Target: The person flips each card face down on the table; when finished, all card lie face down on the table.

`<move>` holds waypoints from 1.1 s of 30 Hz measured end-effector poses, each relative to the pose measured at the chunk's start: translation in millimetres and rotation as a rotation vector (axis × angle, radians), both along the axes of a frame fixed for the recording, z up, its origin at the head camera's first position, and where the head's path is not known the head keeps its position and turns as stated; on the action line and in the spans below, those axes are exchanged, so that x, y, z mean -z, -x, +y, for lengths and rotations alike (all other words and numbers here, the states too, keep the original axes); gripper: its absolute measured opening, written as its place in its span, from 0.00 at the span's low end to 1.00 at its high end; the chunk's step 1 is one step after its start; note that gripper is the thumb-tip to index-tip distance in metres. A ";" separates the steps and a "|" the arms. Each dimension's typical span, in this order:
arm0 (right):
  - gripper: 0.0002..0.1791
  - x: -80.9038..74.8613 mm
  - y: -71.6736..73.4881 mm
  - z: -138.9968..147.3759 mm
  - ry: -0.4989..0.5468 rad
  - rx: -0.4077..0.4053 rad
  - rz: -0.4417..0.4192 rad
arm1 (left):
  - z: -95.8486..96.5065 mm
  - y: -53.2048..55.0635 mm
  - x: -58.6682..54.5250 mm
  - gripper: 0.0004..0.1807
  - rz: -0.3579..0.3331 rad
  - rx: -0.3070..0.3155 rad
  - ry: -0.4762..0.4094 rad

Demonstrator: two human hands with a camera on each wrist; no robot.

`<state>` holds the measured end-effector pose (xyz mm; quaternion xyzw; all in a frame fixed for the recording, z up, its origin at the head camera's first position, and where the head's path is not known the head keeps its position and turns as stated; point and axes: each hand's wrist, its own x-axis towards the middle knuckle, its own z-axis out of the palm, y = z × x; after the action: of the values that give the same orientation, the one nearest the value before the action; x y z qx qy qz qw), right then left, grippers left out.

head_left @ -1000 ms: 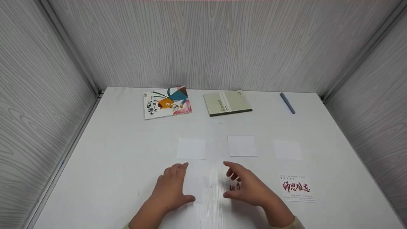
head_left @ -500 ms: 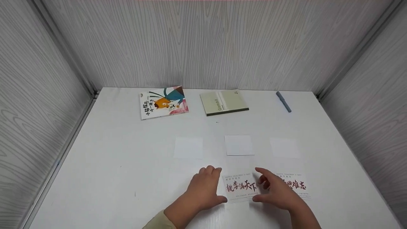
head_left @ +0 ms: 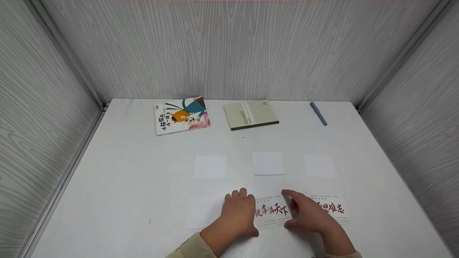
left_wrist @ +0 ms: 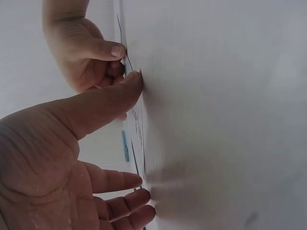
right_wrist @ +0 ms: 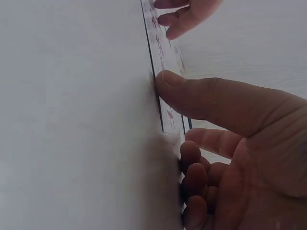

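Observation:
A white greeting card point(head_left: 271, 212) with red Chinese writing lies on the table between my hands. My left hand point(head_left: 239, 213) is at its left end, thumb near the lower corner and fingers toward the upper one. My right hand point(head_left: 308, 211) is at the right end, index finger extended toward the top edge and thumb by the bottom edge. In the right wrist view, the thumb point(right_wrist: 173, 85) overlaps the card's edge. A second card with red writing point(head_left: 333, 209) lies partly behind my right hand. Left of my left hand is a blank white card point(head_left: 202, 211).
Blank white cards lie in a row farther back: a left one point(head_left: 211, 167), a middle one point(head_left: 268, 163) and a right one point(head_left: 319, 166). Behind them are a picture book point(head_left: 183, 116), a green notebook point(head_left: 251, 114) and a blue-grey pen point(head_left: 318, 113), near the back wall.
Both hands have moved right, from the blank left card and the covered middle card to the middle card's two ends. In the last half second, my left hand has turned and drawn nearer it.

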<state>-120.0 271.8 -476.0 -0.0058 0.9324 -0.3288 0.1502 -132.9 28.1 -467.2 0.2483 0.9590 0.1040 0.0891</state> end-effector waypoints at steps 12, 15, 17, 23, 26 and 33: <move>0.55 -5.0 4.2 -1.2 -0.033 -0.020 -0.022 | 8.7 6.2 3.6 0.49 -0.013 -0.030 -0.011; 0.55 -4.0 5.3 -1.5 -0.034 -0.028 -0.020 | 11.0 8.2 4.5 0.49 -0.029 -0.037 -0.015; 0.55 -3.0 6.1 -1.4 -0.034 -0.034 -0.018 | 12.1 8.8 4.4 0.50 -0.034 -0.040 -0.009; 0.54 -2.0 6.6 -1.0 -0.043 -0.027 -0.022 | 9.4 7.7 -0.5 0.48 -0.016 -0.036 -0.002; 0.53 -1.3 5.5 -0.6 -0.044 -0.011 -0.021 | 6.3 7.4 -2.3 0.44 0.003 -0.036 -0.001; 0.52 2.7 3.4 1.7 -0.015 -0.007 0.007 | 3.6 8.3 -1.2 0.39 -0.005 -0.035 -0.033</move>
<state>-123.4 273.5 -478.7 -0.0090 0.9352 -0.3214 0.1483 -141.2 31.7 -466.1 0.2329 0.9610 0.1220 0.0855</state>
